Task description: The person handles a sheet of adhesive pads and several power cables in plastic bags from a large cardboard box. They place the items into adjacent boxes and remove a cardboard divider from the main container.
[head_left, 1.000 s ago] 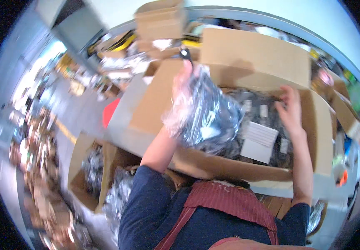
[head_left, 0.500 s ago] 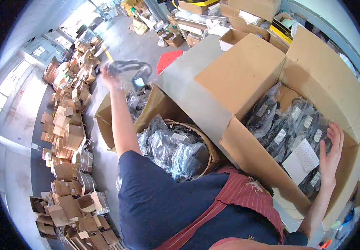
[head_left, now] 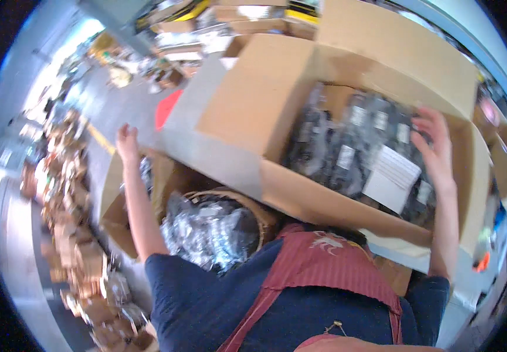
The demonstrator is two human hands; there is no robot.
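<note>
My left hand (head_left: 127, 142) is raised above a brown cardboard box (head_left: 112, 220) on the left, its fingers loosely apart with nothing in them. My right hand (head_left: 435, 144) reaches into a large open carton (head_left: 347, 205) on the right, thumb and fingers spread. Its fingertips are at the dark items in clear plastic bags (head_left: 347, 132) inside; blur hides whether they touch. White labels mark several bags. On top of them, beside my right hand, lies a white sheet with rows of print (head_left: 391, 179). What the bags contain is unclear.
A round basket (head_left: 262, 217) full of clear-bagged items (head_left: 209, 232) stands just in front of me at the left. The carton rests on a grey surface (head_left: 192, 126). A red object (head_left: 167, 108) is beyond it. Piled cardboard boxes (head_left: 71, 234) line the far left.
The dark, looped, bagged item has left my left hand. That hand is now lower and open. My right hand has moved farther into the carton, toward the bags. The whole view has shifted.
</note>
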